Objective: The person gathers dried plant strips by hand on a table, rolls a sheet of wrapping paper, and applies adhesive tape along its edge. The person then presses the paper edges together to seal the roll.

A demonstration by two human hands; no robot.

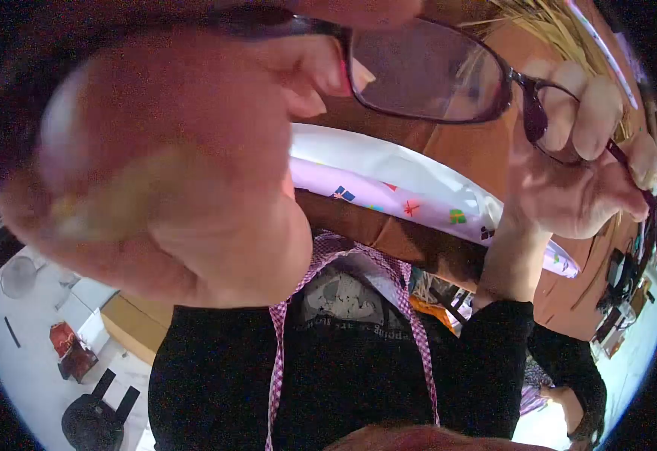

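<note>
A pair of dark-rimmed eyeglasses (pixel 437 119) is held up close to the camera at the top, one lens facing me and the other turned edge-on. My left hand (pixel 186 180) looms large and blurred at left, its fingers closed around the left temple near the hinge. At the other side my right hand (pixel 569 180) has curled fingers around the right temple and rim. Behind and below the glasses lies white and pink sheeting (pixel 389 192) printed with small gift boxes, on a brown surface (pixel 569 297).
My black-clothed torso (pixel 216 368) wears a checkered apron strap (pixel 276 376). At lower left are a cardboard box (pixel 129 327), a red item (pixel 65 338) and a black stool-like object (pixel 92 421). Straw-like strips (pixel 561 30) lie at upper right. Another person's sleeve (pixel 569 361) shows at lower right.
</note>
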